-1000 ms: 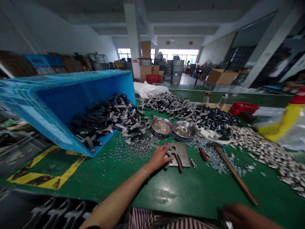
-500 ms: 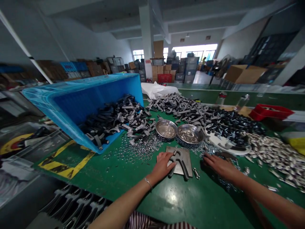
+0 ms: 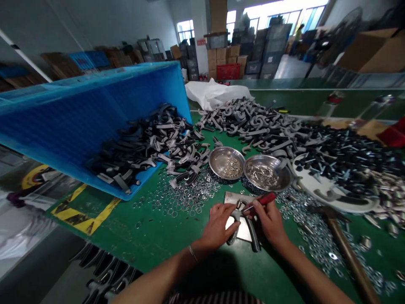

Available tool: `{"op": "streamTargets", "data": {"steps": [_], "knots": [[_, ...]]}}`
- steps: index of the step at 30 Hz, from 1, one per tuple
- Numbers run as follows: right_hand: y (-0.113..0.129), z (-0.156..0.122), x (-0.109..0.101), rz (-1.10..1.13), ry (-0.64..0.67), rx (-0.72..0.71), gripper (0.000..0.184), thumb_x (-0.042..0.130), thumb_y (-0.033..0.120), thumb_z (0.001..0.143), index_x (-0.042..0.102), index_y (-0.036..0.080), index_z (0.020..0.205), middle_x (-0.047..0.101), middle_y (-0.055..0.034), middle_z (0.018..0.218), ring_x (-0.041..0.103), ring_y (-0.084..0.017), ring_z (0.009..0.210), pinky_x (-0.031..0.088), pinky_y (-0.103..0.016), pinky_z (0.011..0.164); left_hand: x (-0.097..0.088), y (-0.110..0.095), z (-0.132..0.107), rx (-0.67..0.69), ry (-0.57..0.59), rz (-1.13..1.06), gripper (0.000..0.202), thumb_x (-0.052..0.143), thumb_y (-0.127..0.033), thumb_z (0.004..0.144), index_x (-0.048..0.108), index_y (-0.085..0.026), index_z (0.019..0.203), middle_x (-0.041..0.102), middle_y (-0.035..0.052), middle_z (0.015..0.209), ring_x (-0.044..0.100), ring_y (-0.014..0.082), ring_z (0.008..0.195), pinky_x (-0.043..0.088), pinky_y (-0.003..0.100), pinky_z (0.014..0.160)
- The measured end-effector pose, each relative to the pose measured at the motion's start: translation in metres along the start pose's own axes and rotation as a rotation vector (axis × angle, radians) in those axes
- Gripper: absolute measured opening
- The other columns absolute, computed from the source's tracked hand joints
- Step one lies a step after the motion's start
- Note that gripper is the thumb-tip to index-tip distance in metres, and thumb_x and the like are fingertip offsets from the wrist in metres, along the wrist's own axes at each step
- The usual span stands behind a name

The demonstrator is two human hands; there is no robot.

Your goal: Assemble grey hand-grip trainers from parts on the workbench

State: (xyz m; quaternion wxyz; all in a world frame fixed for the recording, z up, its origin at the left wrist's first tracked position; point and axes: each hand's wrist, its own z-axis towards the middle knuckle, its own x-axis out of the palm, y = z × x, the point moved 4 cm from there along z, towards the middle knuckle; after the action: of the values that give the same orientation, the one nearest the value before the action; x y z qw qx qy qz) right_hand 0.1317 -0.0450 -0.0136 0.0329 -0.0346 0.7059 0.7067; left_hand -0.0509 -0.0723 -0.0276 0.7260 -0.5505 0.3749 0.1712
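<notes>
My left hand (image 3: 218, 223) is closed on a plier-like tool (image 3: 254, 234) with a grey head and dark curved handles. The tool lies on a square metal plate (image 3: 232, 197), its handles spread towards me. A short metal cylinder stands at its head. In my right hand (image 3: 271, 221) is a red-handled screwdriver (image 3: 266, 197), its thin shaft pointing left to the tool's joint. The tip is hidden near my left fingers. To the right of that hand lies a hammer (image 3: 343, 242) with a wooden handle, among loose washers and nuts.
Two steel bowls (image 3: 218, 157) of small parts stand behind the plate. A blue crate (image 3: 95, 105) on its side spills grey-black handles at left. More handles (image 3: 253, 122) are heaped behind. Rings (image 3: 186, 196) lie scattered; a white plate (image 3: 311, 179) and black-headed bolts (image 3: 354, 152) are at right.
My right hand has moved left from beside the plate to the plier-like tool and now holds the red-handled screwdriver. The hammer shows clearly at right. The camera has tilted downward and closer.
</notes>
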Motion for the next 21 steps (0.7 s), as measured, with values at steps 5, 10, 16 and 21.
{"op": "streamTargets", "data": {"steps": [5,10,16,21], "knots": [[-0.004,0.005,-0.001,-0.017,0.005,0.016,0.027,0.056,0.052,0.094,0.048,0.026,0.098,0.074,-0.0062,0.090,0.071,-0.024,0.069,0.058,-0.037,0.062,0.003,0.003,0.002,-0.026,0.028,-0.015,0.051,0.057,-0.041,0.094,0.047,-0.027,0.142,0.054,0.0043,0.139,0.040,0.0269,0.126,0.031,0.044,0.111],[0.001,-0.004,0.000,-0.306,-0.001,-0.059,0.027,0.050,0.052,0.096,0.051,0.025,0.098,0.073,-0.0084,0.086,0.072,-0.027,0.075,0.057,-0.040,0.069,0.000,0.002,0.003,-0.074,0.027,-0.033,0.053,0.061,-0.042,0.091,0.050,-0.030,0.141,0.056,0.0030,0.137,0.042,0.0281,0.125,0.032,0.044,0.110],[0.019,-0.001,0.016,-0.644,0.053,-0.192,0.024,0.050,0.046,0.093,0.053,0.023,0.093,0.071,-0.0128,0.080,0.071,-0.029,0.072,0.053,-0.038,0.068,0.000,-0.003,0.007,-0.077,0.032,-0.078,0.057,0.067,-0.039,0.084,0.051,-0.031,0.138,0.055,0.0047,0.138,0.043,0.0296,0.126,0.033,0.045,0.107],[0.027,0.034,0.014,-0.013,0.226,0.140,0.035,0.051,0.059,0.092,0.047,0.025,0.086,0.066,-0.0004,0.065,0.058,-0.018,0.044,0.049,-0.030,0.043,-0.003,-0.002,0.007,-0.059,0.051,-0.116,0.058,0.066,-0.044,0.086,0.049,-0.030,0.140,0.055,0.0052,0.138,0.043,0.0294,0.127,0.034,0.044,0.106]]}}
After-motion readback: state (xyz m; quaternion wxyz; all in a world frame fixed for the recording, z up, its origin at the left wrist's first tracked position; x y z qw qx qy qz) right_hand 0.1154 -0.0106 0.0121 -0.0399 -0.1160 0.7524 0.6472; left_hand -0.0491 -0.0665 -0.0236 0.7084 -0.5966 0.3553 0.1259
